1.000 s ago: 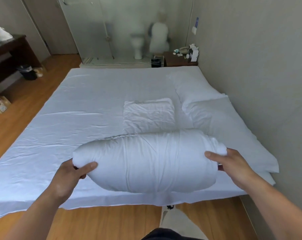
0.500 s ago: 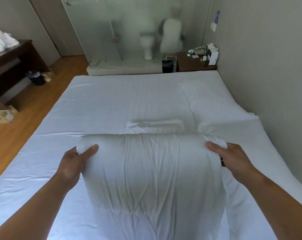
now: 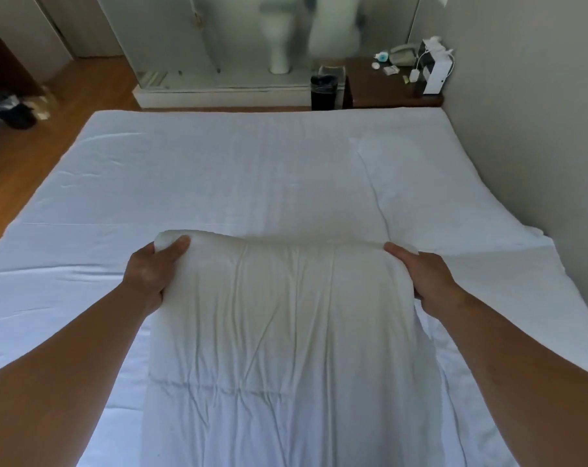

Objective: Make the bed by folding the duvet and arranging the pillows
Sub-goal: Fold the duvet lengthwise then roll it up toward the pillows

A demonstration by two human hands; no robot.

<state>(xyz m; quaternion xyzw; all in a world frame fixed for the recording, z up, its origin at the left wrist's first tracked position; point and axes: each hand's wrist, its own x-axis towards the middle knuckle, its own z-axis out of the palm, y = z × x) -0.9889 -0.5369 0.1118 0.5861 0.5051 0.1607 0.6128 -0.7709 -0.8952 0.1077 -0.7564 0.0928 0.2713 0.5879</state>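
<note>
Over one bed point(image 3: 252, 176), one pillow point(image 3: 286, 332), two hands point(image 3: 151, 274) point(image 3: 427, 281) gripping

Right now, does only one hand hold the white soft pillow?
No, the left hand and right hand each grip the white soft pillow.

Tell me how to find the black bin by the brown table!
Look beyond the big white bed to the far right corner. A dark bedside table stands there, with the bin beside it on the left. The other black bin sits on the wooden floor, far left.
</note>
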